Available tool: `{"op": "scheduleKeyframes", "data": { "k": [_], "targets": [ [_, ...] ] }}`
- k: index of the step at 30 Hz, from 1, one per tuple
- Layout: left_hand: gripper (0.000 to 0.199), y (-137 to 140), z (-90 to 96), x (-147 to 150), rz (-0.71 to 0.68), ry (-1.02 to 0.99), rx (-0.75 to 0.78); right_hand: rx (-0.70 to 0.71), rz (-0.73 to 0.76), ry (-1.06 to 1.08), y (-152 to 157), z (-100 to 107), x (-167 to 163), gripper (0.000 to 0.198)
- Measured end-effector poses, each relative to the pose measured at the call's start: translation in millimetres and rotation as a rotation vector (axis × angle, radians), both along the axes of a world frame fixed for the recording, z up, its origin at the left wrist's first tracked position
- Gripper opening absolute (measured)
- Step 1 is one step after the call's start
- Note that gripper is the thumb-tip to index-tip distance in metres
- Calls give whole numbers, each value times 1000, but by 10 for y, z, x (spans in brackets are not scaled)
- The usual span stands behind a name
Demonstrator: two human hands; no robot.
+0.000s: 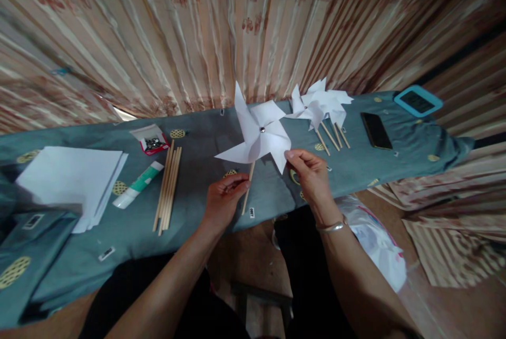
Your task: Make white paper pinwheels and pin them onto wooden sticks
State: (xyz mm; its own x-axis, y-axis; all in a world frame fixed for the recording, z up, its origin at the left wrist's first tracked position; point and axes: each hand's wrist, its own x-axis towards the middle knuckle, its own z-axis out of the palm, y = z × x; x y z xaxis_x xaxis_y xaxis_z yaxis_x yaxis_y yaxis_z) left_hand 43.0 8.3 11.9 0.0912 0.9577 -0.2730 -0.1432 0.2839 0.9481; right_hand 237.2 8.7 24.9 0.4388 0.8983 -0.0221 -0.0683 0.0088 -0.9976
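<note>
A white paper pinwheel (pixel 272 141) on a thin wooden stick is held up over the cloth-covered table, a shiny metal pin at its centre. My left hand (pixel 227 196) is closed around the stick below the blades. Thumb and fingers of my right hand (pixel 310 167) pinch the tip of the lower right blade. Several finished-looking pinwheels (pixel 318 103) lie overlapping behind, to the right, their sticks pointing toward me. Left of my hands lie several loose wooden sticks (pixel 168 191) and a small open box (pixel 152 139) of metal pins.
A white and green glue tube (pixel 138 185) lies beside a stack of white paper (pixel 71 175) on the left. On the right are a black phone (pixel 376 131) and a blue-framed device (pixel 418 100). A patterned curtain (pixel 190 38) hangs behind the table. A white plastic bag (pixel 375 244) sits below.
</note>
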Motion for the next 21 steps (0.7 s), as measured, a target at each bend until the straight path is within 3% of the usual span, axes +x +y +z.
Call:
{"op": "scheduleKeyframes", "data": {
  "k": [21],
  "targets": [
    [23,0,-20,5,-22,18,14,-17,171,-59,-72,15,-155,31]
  ]
}}
